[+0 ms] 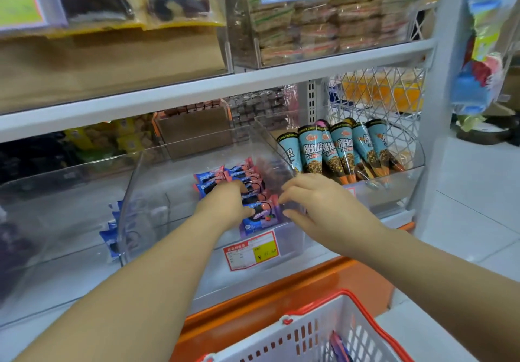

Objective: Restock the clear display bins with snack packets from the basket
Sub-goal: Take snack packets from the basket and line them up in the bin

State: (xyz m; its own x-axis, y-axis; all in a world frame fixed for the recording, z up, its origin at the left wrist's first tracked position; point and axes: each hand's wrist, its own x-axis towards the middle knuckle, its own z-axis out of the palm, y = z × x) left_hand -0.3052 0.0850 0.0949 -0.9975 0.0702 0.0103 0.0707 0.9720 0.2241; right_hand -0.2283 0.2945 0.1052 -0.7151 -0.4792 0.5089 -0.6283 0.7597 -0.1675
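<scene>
Both my hands reach into a clear display bin [157,181] on the lower shelf. Several blue, pink and purple snack packets [239,173] lie in a row along its right side. My left hand [225,201] rests on the row, fingers curled over the packets. My right hand [312,198] is at the bin's right wall, fingertips touching the front purple packet [267,219]; whether it pinches it I cannot tell. The white basket [298,336] with red handles sits at the bottom, a packet [339,346] visible inside.
A neighbouring clear bin [405,176] on the right holds several blue cone snacks [337,150]. Blue packets [111,232] sit in the bin to the left. A price tag [250,250] hangs on the bin front. An upper shelf [225,88] overhangs, and an orange ledge [281,297] runs below.
</scene>
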